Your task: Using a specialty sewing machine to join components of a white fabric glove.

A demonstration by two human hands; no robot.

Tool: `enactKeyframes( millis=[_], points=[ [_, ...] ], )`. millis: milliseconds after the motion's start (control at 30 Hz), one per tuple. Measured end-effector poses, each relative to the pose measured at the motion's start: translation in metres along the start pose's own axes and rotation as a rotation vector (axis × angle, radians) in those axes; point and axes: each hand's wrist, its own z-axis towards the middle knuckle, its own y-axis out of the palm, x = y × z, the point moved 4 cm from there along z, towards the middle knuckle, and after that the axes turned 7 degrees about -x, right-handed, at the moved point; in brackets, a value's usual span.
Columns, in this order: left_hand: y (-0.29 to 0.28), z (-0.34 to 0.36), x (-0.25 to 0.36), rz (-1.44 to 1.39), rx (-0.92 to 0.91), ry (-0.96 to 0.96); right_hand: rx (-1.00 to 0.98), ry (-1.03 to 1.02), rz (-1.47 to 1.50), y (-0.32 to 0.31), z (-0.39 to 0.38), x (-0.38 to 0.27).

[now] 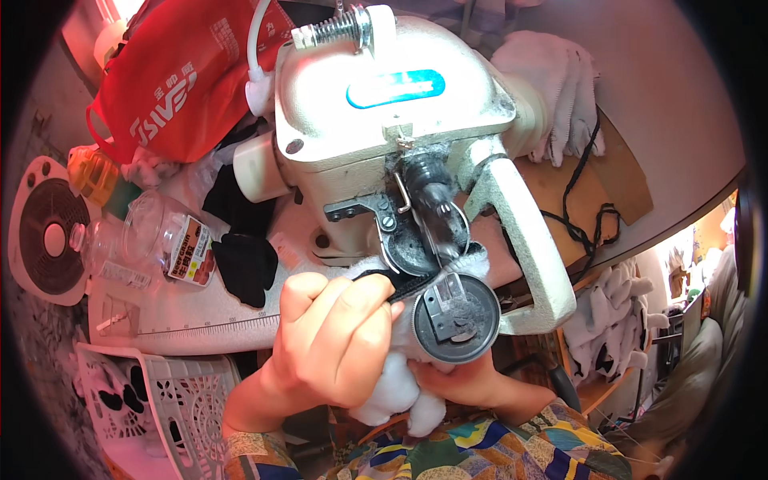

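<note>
My left hand [332, 340] is closed, its fingers pinching the edge of a black fabric piece [408, 286] close to the sewing machine's [336, 112] round metal discs. The black edge runs in where the discs meet. White fluffy fabric [392, 392] hangs below, between my hands, with more of it behind the lower dark disc [456, 318]. My right hand [464, 380] is under that disc, against the white fabric. Its fingers are hidden by the disc and the fabric, so their grip does not show.
A white plastic basket [192, 400] with black-and-white pieces stands lower left. On the table are a clear jar [152, 232], black fabric pieces [244, 268], a fan [56, 228] and a red bag [184, 88]. White fluffy pieces [552, 88] and black cord [588, 232] lie right of the machine.
</note>
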Motion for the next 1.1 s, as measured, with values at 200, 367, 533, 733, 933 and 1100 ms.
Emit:
enactKeyframes(
  millis=[200, 367, 533, 733, 933, 1100],
  points=[
    [-0.009, 0.004, -0.015, -0.291, -0.197, -0.145, -0.323, 0.295, -0.021, -0.01, 0.001, 0.007],
    [-0.016, -0.001, -0.032, -0.622, -0.269, -0.07, -0.51, 0.26, 0.347, -0.011, 0.002, 0.007],
    [-0.007, -0.01, -0.037, -0.531, -0.155, -0.171, -0.489, 0.233, 0.215, -0.008, 0.006, 0.02],
    [-0.011, -0.015, -0.027, -0.301, -0.092, -0.117, -0.447, 0.164, 0.173, -0.01, 0.006, 0.026],
    [-0.008, -0.015, -0.02, -0.124, -0.024, -0.019, -0.315, -0.082, 0.042, -0.005, 0.011, 0.037],
    [-0.009, -0.012, -0.012, -0.091, -0.04, 0.002, -0.22, 0.039, 0.025, -0.011, 0.013, 0.043]
  ],
)
